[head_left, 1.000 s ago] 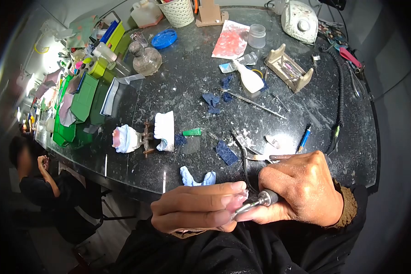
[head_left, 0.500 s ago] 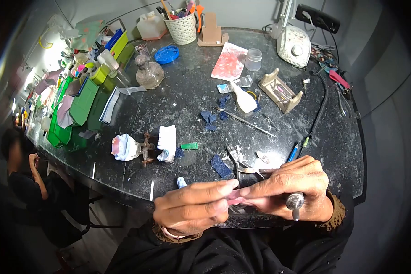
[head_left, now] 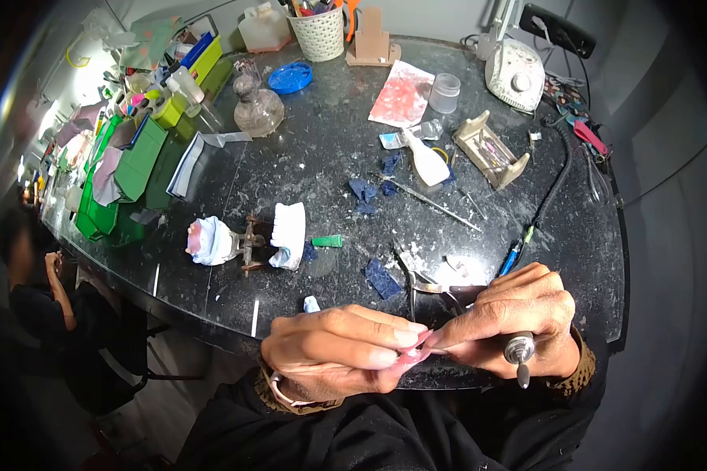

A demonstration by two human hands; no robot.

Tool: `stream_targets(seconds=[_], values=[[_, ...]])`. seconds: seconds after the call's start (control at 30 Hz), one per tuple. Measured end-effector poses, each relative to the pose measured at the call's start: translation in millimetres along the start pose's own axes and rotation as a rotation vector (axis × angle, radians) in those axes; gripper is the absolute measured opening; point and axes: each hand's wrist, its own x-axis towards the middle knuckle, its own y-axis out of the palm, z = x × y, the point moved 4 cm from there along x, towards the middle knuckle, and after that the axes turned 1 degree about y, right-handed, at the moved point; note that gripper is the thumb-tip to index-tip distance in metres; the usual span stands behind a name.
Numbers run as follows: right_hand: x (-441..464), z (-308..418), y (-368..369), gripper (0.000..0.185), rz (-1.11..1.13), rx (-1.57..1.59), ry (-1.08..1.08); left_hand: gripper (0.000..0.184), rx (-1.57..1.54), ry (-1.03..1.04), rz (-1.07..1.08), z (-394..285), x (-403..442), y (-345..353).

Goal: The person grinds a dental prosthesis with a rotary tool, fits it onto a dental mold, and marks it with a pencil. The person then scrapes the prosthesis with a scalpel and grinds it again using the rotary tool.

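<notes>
My left hand (head_left: 342, 349) is closed on a pink denture piece (head_left: 412, 357), its fingers covering most of it. My right hand (head_left: 518, 318) has its thumb and index finger at the right edge of that piece. A rotary handpiece (head_left: 519, 347) lies through the right hand, its grey tip pointing down toward me and its blue cord end showing beyond the knuckles. Just past my fingers lie metal pliers (head_left: 428, 287) and a small pale piece (head_left: 457, 264). A dental articulator (head_left: 249, 245) with white casts stands to the left.
A white squeeze bottle (head_left: 426, 161), a metal instrument (head_left: 436, 204), a bur stand (head_left: 491, 153) and blue scraps (head_left: 382, 279) lie ahead. Farther back are a glass burner (head_left: 258, 114), a blue lid (head_left: 291, 77) and a control unit (head_left: 515, 77). Another person (head_left: 43, 290) sits at left.
The pink piece has turned and shifted slightly right and down between my hands. My right hand and the handpiece have moved a little right. The camera view has tilted slightly.
</notes>
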Motion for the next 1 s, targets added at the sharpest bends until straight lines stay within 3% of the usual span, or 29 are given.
stream_targets(seconds=[0.1, 0.2, 0.27, 0.3, 0.4, 0.57, 0.73, 0.93, 1.0], values=[[1.9, 0.3, -2.9, 0.01, 0.075, 0.007, 0.123, 0.049, 0.001, -0.009, 0.022, -0.4, -1.3, -1.5], [2.4, 3.9, -5.8, 0.032, 0.059, -0.184, 0.064, 0.058, 0.065, -0.021, 0.058, -1.3, -0.9, -2.8], [-1.6, 6.0, -6.5, 0.036, 0.056, -0.467, 0.034, 0.06, 0.106, -0.022, 0.078, -1.0, 0.3, -1.8], [-4.3, 5.1, -3.6, 0.042, 0.059, -0.693, -0.056, 0.06, 0.126, -0.024, 0.086, -1.4, 0.9, -0.8], [-1.0, 10.7, 3.6, 0.064, 0.029, -1.016, -0.035, 0.063, 0.218, -0.003, 0.163, -2.1, 3.8, 1.3], [-3.6, 6.8, 3.8, 0.066, 0.033, -1.055, -0.055, 0.071, 0.199, -0.035, 0.238, -1.9, 5.2, -0.9], [-5.3, 3.7, 5.1, 0.063, 0.053, -1.026, -0.088, 0.061, -0.068, -0.104, 0.0, 0.7, -3.8, -1.1], [-7.5, -0.1, 5.7, 0.063, 0.082, -0.998, -0.078, 0.066, -0.034, -0.106, 0.061, 0.1, -5.9, -2.0], [-5.8, 2.2, 3.8, 0.063, 0.109, -1.005, -0.051, 0.079, 0.095, -0.072, 0.196, 1.4, -1.5, -2.4]])
